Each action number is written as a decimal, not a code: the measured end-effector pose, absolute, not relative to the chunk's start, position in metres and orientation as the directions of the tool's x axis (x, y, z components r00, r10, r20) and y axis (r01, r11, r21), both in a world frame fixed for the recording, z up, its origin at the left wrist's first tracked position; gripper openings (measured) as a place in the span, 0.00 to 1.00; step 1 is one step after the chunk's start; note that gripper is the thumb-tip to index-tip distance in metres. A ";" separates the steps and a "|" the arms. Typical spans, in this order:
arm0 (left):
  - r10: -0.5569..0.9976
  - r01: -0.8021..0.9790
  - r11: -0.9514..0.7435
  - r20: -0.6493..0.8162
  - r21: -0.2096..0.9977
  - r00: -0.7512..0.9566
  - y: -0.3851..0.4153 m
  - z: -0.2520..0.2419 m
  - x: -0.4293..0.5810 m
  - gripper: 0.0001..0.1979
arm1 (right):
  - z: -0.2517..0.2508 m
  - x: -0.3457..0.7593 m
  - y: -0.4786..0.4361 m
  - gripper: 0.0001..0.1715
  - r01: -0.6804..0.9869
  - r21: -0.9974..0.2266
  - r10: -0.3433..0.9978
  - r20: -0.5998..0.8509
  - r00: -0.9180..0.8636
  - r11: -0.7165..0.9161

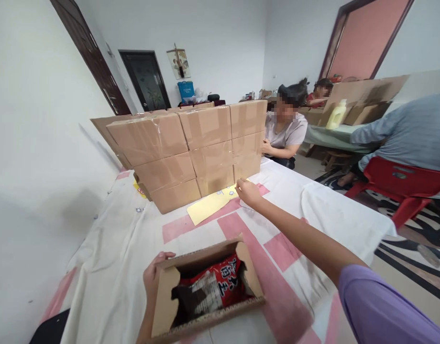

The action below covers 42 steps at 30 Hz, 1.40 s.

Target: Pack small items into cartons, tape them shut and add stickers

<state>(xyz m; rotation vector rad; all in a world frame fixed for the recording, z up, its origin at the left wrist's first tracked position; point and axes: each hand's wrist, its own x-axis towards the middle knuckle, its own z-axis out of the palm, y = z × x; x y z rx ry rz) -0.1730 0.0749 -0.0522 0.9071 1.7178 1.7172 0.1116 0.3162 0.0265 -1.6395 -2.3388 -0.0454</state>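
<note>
The right hand (249,192) has curled fingers at the yellow paper (205,209), and the left hand (151,276) touches one open box (163,300) on the desk (327,217); whether either grips, I cannot tell. Inside lies one red packet (217,285); beyond, nine box fronts (212,161) are stacked

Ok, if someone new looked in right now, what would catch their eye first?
Likely the taped cardboard boxes, stacked three high on the far part of the table. Nearer the camera, the open carton stands out, with a red packet inside and the left hand at its left side. Between them, the right hand is by the yellow paper.
</note>
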 end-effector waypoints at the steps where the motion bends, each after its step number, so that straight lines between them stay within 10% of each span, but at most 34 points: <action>1: 0.766 0.078 -0.070 0.104 0.995 -0.634 0.070 -0.046 -0.173 0.27 | 0.026 0.123 0.298 0.12 0.917 -0.166 0.910 0.276 -0.310 0.363; 7: 0.805 0.024 -0.241 0.213 0.970 -0.554 0.025 -0.019 -0.150 0.33 | 0.009 0.172 0.174 0.10 0.348 -0.791 0.825 0.320 -0.466 0.503; 10: 0.849 -0.073 -0.201 0.137 0.977 -0.510 0.008 -0.017 -0.131 0.36 | 0.008 0.168 0.128 0.28 0.080 -0.925 0.778 0.264 -0.570 0.373; 42: 0.800 -0.065 -0.355 0.267 0.933 -0.538 0.008 -0.041 -0.128 0.21 | -0.010 0.157 0.106 0.36 -0.155 -0.983 0.819 0.165 -0.550 0.094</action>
